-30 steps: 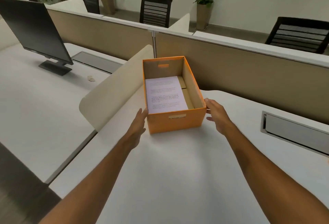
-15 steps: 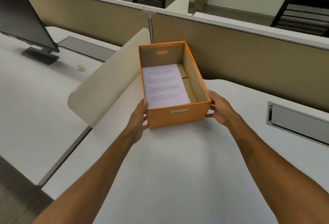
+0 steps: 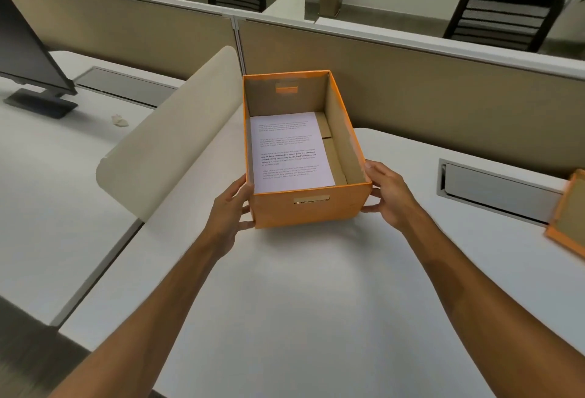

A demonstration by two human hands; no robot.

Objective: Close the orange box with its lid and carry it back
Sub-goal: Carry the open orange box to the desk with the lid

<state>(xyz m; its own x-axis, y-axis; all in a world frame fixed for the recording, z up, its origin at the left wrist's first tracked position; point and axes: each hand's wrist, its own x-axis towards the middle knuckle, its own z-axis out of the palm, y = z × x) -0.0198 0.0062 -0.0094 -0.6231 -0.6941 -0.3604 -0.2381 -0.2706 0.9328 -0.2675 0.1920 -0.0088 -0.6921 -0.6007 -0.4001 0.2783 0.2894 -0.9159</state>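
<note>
Two bare hands clasp the orange box [image 3: 308, 207] at its near corners: the left hand [image 3: 229, 207] presses its near left corner with its fingers [image 3: 245, 225] curled against the front wall, and the right hand [image 3: 391, 196] grips its near right corner, thumb on the rim. The box stands open on the white surface [image 3: 285, 302], and whether its base is touching or slightly raised cannot be told. Inside the box a printed sheet of paper [image 3: 289, 150] lies flat against its left side, with bare cardboard showing to the right of it. To the right of the box, well apart at the frame's edge, lies the orange lid [image 3: 568, 214], partly cut off. Left of the box stands a cream rounded divider [image 3: 164, 144], and behind the box runs a beige partition [image 3: 411, 87].
</note>
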